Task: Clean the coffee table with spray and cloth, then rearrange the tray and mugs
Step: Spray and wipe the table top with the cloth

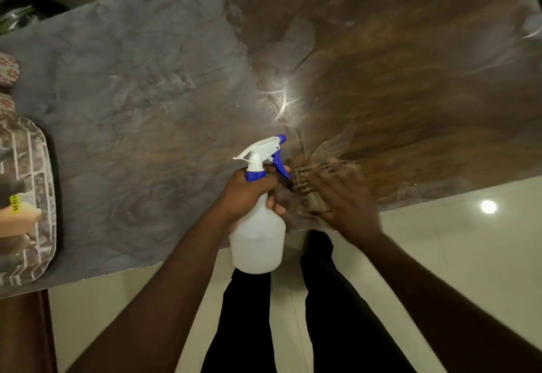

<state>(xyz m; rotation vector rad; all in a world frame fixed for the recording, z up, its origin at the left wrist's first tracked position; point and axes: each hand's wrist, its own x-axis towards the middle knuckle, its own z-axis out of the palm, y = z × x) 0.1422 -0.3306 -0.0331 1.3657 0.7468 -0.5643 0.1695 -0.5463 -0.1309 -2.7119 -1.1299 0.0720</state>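
1. Cloth (311, 188), checked and blurred, is lying on the worktop (146, 94) near its front edge, just right of the spray bottle (258, 226) and under the right hand (343, 196).
2. Right hand is pressing down on the cloth with its fingers spread and fairly straight; blur is hiding whether any finger is curling round the fabric.
3. Left hand (249, 191) is gripping the bottle by its neck, one finger hooking towards the blue trigger (280, 164). The bottle is standing roughly upright over the front edge, its nozzle (281, 138) pointing away from the person and slightly right.
4. Both hands are sitting close together, almost touching. The worktop's long axis is running left to right, and most of its surface is stretching away beyond and to either side of the hands.
5. By my reading, the right hand is the nearer one for wiping the brown right half, while the grey left half lies across the left arm.
6. Tray (35, 196) is sitting at the far left end, well apart from the hands, and two patterned mugs (8, 67) are standing just beyond it.
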